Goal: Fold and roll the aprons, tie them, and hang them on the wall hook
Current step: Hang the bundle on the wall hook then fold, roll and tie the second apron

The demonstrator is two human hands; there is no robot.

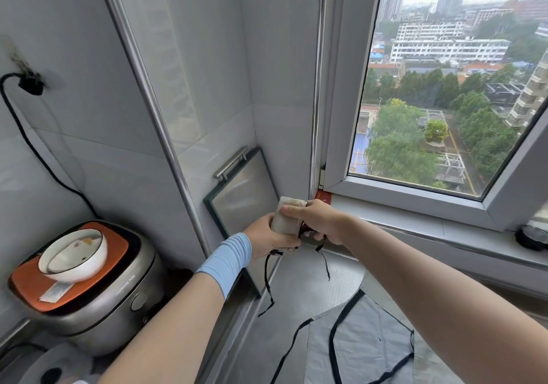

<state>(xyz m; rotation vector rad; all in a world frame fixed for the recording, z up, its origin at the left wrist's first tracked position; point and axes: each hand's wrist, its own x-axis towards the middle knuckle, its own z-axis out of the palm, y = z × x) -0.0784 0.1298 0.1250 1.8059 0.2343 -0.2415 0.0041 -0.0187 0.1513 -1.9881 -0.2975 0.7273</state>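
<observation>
While both arms reached toward the corner beside the window (439,93), the rolled apron (286,217), a pale beige bundle, was held up in the air above the table (299,291), caught between the two hands. The left hand (264,239), with a blue sleeve (228,262) at its wrist, gripped the bundle from the left and below, its fingers curled round the lower end. The right hand (321,220) closed on it from the right, the thumb lying across the upper front of the roll and the other fingers curled by the knot of strings at its side. Black ties (267,277) hung loose from under the hands, their ends dangling toward the table. A grey apron (364,339) with dark edging lay spread flat on the table, below the right forearm and well apart from the roll. Just behind the roll a glass board (243,196) leaned against the wall. Far to the left stood a rice cooker (98,300) with a white bowl (74,254) on its lid.
</observation>
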